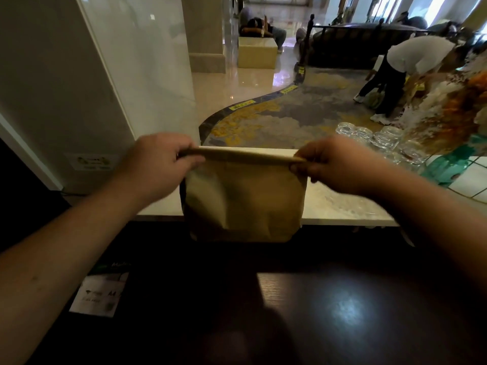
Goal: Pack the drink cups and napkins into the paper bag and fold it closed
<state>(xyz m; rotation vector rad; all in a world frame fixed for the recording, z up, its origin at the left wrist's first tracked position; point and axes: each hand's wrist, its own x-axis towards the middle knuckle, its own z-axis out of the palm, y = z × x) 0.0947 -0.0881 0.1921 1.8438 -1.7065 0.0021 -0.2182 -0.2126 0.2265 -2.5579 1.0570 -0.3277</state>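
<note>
Both of my hands are clamped on the folded top of the paper bag (243, 198): my left hand (155, 164) pinches the left end of the rolled strip between thumb and fingers, and my right hand (334, 164) pinches the right end the same way, so the fold runs as a straight, nearly level band between them. Below the fold the brown bag hangs full and rounded, upright, its mouth shut; what is inside I cannot see. Its lower edge sits at the near lip of the pale stone counter (342, 206), overlapping the dark wooden desk surface (342, 312) that fills the foreground and carries a bright glare spot. To the right on the counter, well apart from the bag, a cluster of clear glasses (379, 140) stands mouth down, next to a green vase (453, 167) with a dried orange and white arrangement. Low on the left, under my left forearm, a white packet marked A4 (98, 296) lies in shadow. Beyond the counter I see a glossy lobby floor with a patterned carpet (290, 114), where a person in a white top (411, 59) bends forward.
</note>
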